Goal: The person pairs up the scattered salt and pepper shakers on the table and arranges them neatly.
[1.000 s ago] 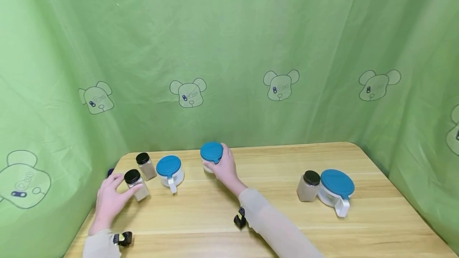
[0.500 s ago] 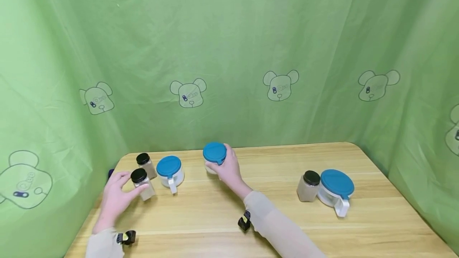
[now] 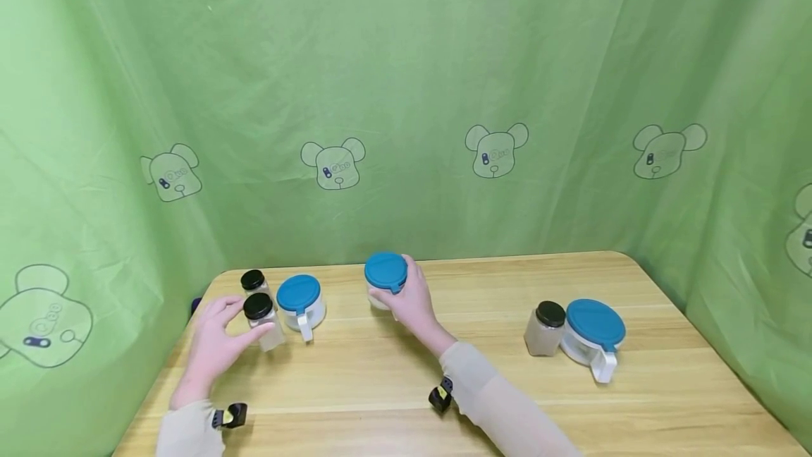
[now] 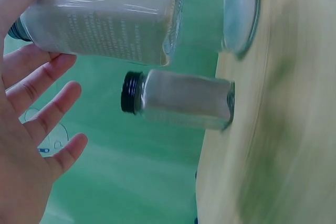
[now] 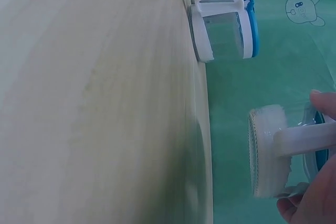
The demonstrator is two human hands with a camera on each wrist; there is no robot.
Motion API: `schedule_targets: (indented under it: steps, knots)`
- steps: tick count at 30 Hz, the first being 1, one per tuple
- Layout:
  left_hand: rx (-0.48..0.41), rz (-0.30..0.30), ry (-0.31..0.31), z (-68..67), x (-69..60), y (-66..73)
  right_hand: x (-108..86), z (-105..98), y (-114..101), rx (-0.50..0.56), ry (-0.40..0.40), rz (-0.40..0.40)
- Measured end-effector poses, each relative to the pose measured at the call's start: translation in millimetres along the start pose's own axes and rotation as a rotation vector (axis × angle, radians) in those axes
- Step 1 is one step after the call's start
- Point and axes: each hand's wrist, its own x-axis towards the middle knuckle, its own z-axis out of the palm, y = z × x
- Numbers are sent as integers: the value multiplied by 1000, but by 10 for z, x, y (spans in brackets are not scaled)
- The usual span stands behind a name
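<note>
L hand (image 3: 218,338): pinch on blk-lid jar (image 4: 105,19) (other fingers (image 4: 56,109) splayed), R fingers (image 3: 413,276) round blue-lid pot (image 3: 385,271)

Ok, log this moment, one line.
Left hand: holds black-capped jar, off table | Right hand: holds blue-lidded pot, off table | On table: second jar, second pot at left; third jar, third pot at right

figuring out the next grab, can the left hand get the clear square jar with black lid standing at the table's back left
Probably not yet: the left hand holds another clear, black-lidded jar that partly covers the back-left jar in the head view; the hand likely needs freeing first.
</note>
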Motion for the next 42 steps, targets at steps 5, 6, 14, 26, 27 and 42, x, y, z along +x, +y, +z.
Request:
schedule_targets:
  steps: [5,6,14,26,27,42]
  knots:
    - [-31,20,-15,44,14,87,-17,-52,26,-4,11,1]
    - [-39,24,-19,52,16,103,-21,-62,31,-4,13,-2]
    - [-88,79,0,145,35,160,-43,-130,73,-17,20,9]
    - [-117,162,28,293,64,212,-99,-246,84,-25,38,21]
    - [-114,169,27,305,67,220,-107,-256,88,-26,41,24]
    - [-58,183,-11,456,43,398,-171,-387,112,-44,53,34]
